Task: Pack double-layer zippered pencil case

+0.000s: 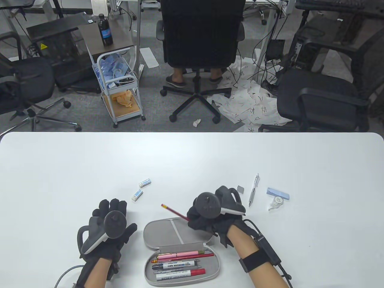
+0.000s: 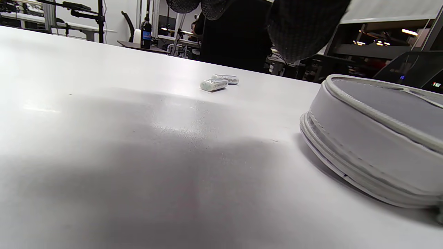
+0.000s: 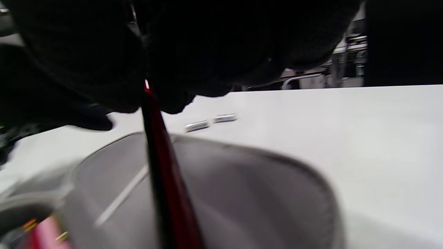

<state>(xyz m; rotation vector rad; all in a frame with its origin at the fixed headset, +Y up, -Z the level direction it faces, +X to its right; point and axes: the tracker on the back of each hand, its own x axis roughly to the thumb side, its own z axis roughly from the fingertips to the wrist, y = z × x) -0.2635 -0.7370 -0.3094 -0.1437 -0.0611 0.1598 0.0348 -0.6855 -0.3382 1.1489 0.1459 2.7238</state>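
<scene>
While left hand [image 1: 109, 228] rests flat, right hand [image 1: 207, 216] grips red pencil [image 1: 175, 212].

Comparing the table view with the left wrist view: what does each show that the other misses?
Only the table view shows the right hand holding the red pencil, the pens and markers already in the case, the loose pen and the correction tape. Only the left wrist view shows the case's zippered side wall up close. Both show the open pencil case, two erasers and the left hand.
</scene>
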